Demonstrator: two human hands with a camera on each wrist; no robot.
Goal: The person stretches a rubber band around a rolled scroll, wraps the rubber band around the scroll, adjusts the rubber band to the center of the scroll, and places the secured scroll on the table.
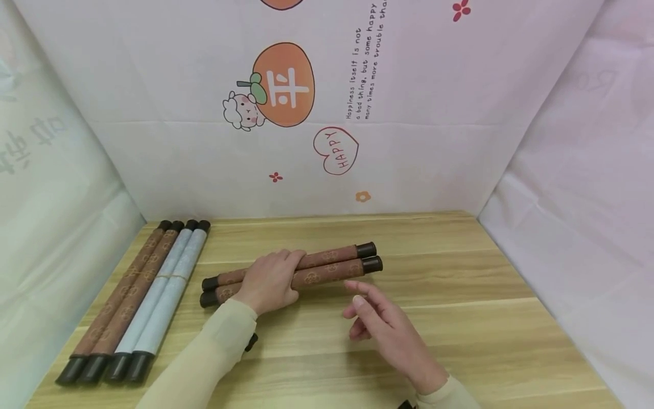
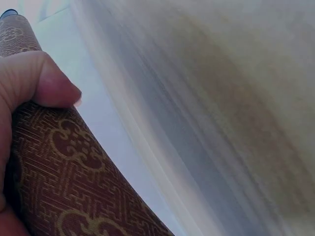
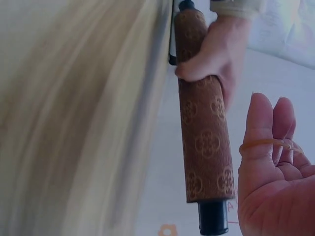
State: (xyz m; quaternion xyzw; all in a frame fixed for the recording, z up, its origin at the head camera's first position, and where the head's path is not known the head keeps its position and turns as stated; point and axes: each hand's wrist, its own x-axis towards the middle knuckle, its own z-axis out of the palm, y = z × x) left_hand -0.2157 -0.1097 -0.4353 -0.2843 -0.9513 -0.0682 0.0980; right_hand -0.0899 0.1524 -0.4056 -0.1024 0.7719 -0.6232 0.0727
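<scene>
Two brown scrolls (image 1: pixel 327 274) with gold flower patterns and black end knobs lie side by side, slanting across the middle of the table. My left hand (image 1: pixel 272 281) grips them from above near their middle. In the left wrist view, the left thumb (image 2: pixel 56 81) wraps over the patterned brown roll (image 2: pixel 78 157). My right hand (image 1: pixel 380 326) is apart from the scrolls, just below their right ends, with relaxed, slightly bent fingers. A tan rubber band (image 3: pixel 261 142) loops around the right hand's fingers, seen in the right wrist view.
At the left of the wooden table (image 1: pixel 439 324) lie two more brown scrolls (image 1: pixel 114 309) and two pale blue-grey scrolls (image 1: pixel 171 292). Thin bands circle these scrolls. White printed cloth (image 1: pixel 419 142) stands behind the table and along both sides.
</scene>
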